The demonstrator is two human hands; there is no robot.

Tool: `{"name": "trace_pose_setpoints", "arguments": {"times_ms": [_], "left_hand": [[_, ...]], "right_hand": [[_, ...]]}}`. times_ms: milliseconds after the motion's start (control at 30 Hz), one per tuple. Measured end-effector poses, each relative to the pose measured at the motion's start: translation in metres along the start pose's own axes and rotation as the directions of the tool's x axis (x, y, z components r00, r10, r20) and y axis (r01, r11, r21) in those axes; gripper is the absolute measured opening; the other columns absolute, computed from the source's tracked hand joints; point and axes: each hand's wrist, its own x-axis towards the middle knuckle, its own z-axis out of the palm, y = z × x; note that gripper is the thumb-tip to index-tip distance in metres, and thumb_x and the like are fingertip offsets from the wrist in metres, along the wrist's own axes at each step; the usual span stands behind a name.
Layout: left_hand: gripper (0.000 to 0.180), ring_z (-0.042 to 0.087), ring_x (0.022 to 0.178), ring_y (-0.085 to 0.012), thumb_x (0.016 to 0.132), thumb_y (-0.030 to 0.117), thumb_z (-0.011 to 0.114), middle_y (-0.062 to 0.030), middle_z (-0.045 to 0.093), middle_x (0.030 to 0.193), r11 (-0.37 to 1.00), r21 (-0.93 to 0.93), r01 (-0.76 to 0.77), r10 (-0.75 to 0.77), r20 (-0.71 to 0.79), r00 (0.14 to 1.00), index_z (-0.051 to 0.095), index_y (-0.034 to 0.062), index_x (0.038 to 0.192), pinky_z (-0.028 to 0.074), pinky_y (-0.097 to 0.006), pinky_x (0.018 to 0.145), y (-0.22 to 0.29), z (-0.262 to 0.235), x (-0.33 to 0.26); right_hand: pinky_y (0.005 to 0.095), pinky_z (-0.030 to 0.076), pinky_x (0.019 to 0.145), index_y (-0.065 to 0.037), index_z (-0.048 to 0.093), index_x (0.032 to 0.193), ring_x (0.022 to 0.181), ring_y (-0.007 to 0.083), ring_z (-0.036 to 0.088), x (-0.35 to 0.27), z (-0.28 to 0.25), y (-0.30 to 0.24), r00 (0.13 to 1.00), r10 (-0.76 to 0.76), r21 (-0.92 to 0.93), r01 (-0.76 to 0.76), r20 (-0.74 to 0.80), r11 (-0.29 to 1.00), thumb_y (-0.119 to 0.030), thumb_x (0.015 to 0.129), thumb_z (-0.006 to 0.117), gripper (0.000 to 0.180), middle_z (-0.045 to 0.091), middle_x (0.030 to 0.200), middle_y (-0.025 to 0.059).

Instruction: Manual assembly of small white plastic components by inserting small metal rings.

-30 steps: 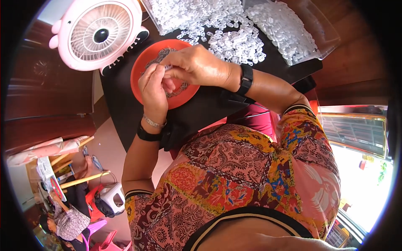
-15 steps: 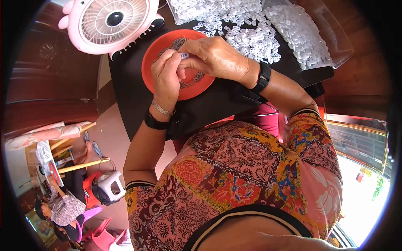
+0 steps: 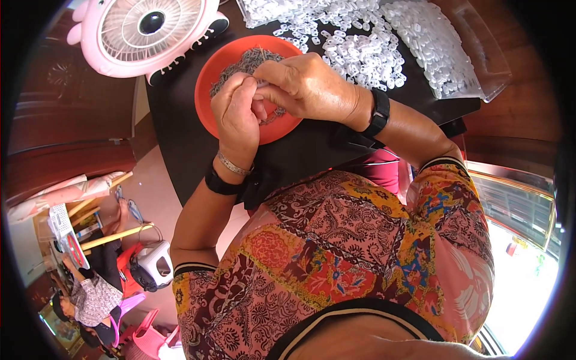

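My left hand [image 3: 236,117] and my right hand [image 3: 312,87] meet fingertip to fingertip over an orange-red bowl [image 3: 206,99]. Between the fingertips, a small whitish plastic piece [image 3: 262,83] barely shows. The left thumb and forefinger are closed on it. My right thumb and forefinger are pinched together against the same spot; whatever they hold is hidden. Beneath the hands, the bowl contains a heap of small grey pieces [image 3: 247,62], too fine to name. Beyond my right hand lies a loose pile of small white plastic pieces [image 3: 363,57] with holes in them.
The black table [image 3: 174,120] carries a pink fan [image 3: 151,36] at the far left. A clear tray [image 3: 495,75] with more white pieces stands at the far right. Off to the left are a seated person [image 3: 99,294] and a white stool [image 3: 157,264].
The view has shifted slightly, so the bowl and fan appear farther left. My hands stay together, and the white piece, plainer before, is now mostly covered by my fingers.
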Motion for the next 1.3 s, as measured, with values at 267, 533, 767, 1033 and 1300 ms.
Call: {"name": "trace_pose_setpoints", "arguments": {"times_ms": [267,533,767,1033,1300], "left_hand": [[0.024,0.042,0.049,-0.0061,0.093,0.016,0.047,-0.0009,0.048,0.057,0.998,0.036,-0.044,0.042,0.035,0.998,0.055,-0.0001,0.077,0.033,-0.021,0.046,0.003,-0.004,0.001],[0.026,0.043,0.052,-0.0047,0.094,0.017,0.047,-0.0002,0.047,0.060,0.992,0.015,-0.128,0.128,0.006,0.992,0.054,0.0000,0.076,0.032,-0.020,0.048,-0.001,-0.005,0.003],[0.025,0.043,0.052,-0.0048,0.094,0.016,0.047,0.0002,0.047,0.058,0.990,0.056,-0.128,0.126,0.042,0.991,0.054,0.0007,0.074,0.032,-0.020,0.048,0.001,-0.003,0.005],[0.025,0.045,0.051,-0.0060,0.093,0.015,0.047,-0.0001,0.049,0.057,0.992,0.114,-0.052,0.049,0.027,0.998,0.056,0.0010,0.075,0.034,-0.020,0.047,0.004,-0.001,0.000],[0.027,0.045,0.051,-0.0068,0.094,0.020,0.046,-0.0002,0.050,0.060,0.992,0.046,-0.120,0.120,-0.001,0.993,0.058,0.0015,0.078,0.033,-0.020,0.047,-0.004,-0.015,0.008]], "right_hand": [[0.0307,0.053,0.057,-0.006,0.062,0.096,0.066,0.0244,0.066,0.003,-0.003,0.005,0.994,-0.066,0.053,0.071,-0.087,0.996,-0.018,0.076,0.075,0.026,0.065,0.076,0.0077],[0.0285,0.054,0.062,-0.008,0.062,0.100,0.070,0.0197,0.067,0.002,-0.001,0.003,0.996,0.041,0.128,-0.031,-0.077,0.991,-0.019,0.072,0.078,0.035,0.067,0.081,0.0065],[0.0308,0.053,0.063,-0.008,0.062,0.096,0.073,0.0262,0.067,0.000,-0.002,0.009,0.998,0.046,0.116,-0.041,-0.045,0.992,-0.015,0.076,0.075,0.025,0.066,0.080,0.0078],[0.0348,0.052,0.062,-0.007,0.063,0.091,0.071,0.0281,0.064,0.001,-0.008,0.002,0.999,-0.031,0.054,0.033,-0.041,0.998,-0.015,0.075,0.072,0.020,0.063,0.076,0.0082],[0.0273,0.051,0.055,-0.010,0.067,0.088,0.061,0.0167,0.065,0.018,-0.077,0.008,0.941,-0.172,-0.347,0.063,-0.292,0.936,-0.014,0.072,0.077,0.019,0.067,0.073,0.0046]]}}
